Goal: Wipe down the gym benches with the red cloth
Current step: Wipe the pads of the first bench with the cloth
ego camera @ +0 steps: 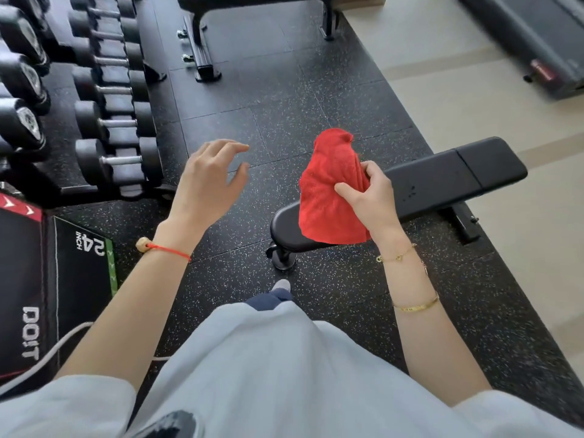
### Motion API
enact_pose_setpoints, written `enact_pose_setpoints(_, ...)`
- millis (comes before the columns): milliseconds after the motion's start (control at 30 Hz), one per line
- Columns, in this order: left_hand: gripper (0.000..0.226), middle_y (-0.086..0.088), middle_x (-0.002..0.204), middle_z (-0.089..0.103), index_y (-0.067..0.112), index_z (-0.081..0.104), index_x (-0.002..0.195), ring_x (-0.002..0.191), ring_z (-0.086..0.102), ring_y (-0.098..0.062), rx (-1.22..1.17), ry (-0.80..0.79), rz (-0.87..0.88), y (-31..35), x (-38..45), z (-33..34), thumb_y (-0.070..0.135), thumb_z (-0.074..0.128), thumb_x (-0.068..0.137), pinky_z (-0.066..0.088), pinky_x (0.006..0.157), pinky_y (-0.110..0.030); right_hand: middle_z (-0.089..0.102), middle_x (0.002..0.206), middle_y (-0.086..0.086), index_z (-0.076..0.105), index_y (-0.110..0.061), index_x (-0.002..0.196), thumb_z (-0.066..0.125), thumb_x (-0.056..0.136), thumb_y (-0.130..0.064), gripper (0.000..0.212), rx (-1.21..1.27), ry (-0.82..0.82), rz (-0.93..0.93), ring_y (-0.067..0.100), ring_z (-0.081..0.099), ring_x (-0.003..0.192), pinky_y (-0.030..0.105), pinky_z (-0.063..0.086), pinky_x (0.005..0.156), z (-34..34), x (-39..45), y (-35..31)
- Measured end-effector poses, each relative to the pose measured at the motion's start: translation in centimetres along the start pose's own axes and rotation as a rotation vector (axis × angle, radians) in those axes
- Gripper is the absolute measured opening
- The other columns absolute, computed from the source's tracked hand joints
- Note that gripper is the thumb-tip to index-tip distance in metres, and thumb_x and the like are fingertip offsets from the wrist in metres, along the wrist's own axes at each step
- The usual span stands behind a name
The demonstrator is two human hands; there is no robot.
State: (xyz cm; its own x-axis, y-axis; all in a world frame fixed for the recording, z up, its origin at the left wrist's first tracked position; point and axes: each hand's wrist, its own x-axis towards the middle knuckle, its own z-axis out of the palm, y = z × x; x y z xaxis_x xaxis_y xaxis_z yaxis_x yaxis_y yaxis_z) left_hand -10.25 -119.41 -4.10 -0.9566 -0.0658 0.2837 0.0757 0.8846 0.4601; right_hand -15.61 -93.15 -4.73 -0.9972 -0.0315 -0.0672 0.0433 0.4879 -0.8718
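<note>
The right hand (368, 197) grips the red cloth (331, 191) bunched between thumb and curled fingers (373, 172), holding it in the air above the near end of the black flat bench (442, 181); whether the cloth's lower edge touches the pad cannot be told. The left hand (208, 181) hovers over the speckled rubber floor (284, 105), fingers loosely spread and holding nothing. A dumbbell rack (107, 99) stands at the left, a second bench (202, 42) farther off, and a plyo box (47, 279) lies near the left arm.
</note>
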Motion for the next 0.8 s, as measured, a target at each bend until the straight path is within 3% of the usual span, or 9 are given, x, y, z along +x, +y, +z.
enact_pose_setpoints(400,0.03,-0.007,0.123,0.063,0.009,0.062,0.122,0.117,0.055,-0.025,0.024,0.054,-0.059,2.4,7.7,2.9,0.019,0.054,0.095,0.043,0.104,-0.042,0.065,0.088,-0.003,0.057,-0.01,0.094,0.074,0.076,-0.015,0.025,0.016,-0.082,-0.032,0.02,0.063,0.086,0.038,0.051,0.082,-1.7,8.7,1.8)
enact_pose_setpoints(800,0.033,-0.01,0.127,0.062,0.007,0.061,0.124,0.12,0.054,-0.029,0.086,0.202,-0.272,7.7,6.1,8.2,0.018,0.052,0.095,0.041,0.106,-0.042,0.06,0.078,-0.011,0.055,-0.014,0.091,0.073,0.075,-0.015,0.024,-0.022,-0.311,-0.144,0.007,0.057,0.073,0.027,0.046,0.073,-5.1,13.0,8.1)
